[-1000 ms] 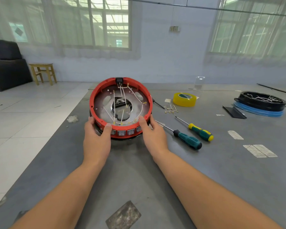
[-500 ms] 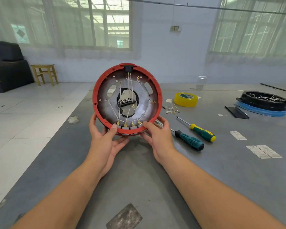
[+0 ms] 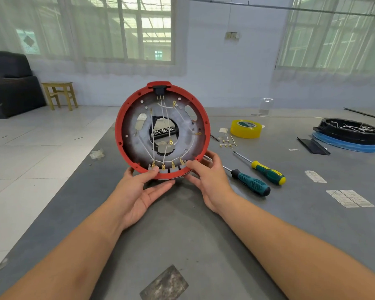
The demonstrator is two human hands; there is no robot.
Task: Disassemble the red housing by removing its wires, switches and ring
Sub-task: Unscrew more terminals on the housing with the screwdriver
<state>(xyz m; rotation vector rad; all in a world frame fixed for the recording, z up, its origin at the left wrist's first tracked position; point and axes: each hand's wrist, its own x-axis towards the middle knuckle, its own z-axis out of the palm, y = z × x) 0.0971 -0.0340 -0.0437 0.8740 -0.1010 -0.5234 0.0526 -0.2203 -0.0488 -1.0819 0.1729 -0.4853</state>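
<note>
The round red housing [image 3: 120,135] stands on edge above the grey table, its open inside facing me. White wires [image 3: 153,139] with brass terminals run across its grey inner plate to a row of switches [image 3: 168,167] at the bottom rim. A black connector [image 3: 160,90] sits at the top. My left hand [image 3: 139,191] grips the lower left rim, thumb on the inside, fingers underneath. My right hand [image 3: 210,178] grips the lower right rim, thumb on the inner edge.
Two screwdrivers, a teal-handled one [image 3: 250,184] and a green-yellow one [image 3: 268,172], lie right of my right hand. A yellow tape roll [image 3: 246,128], loose wire bits [image 3: 227,142] and a black housing on a blue ring [image 3: 349,132] lie farther right. The table's left edge runs beside my left arm.
The housing went from lying flat on the table to tilted up on edge facing me. Both hands shifted under its lower rim and lifted it slightly.
</note>
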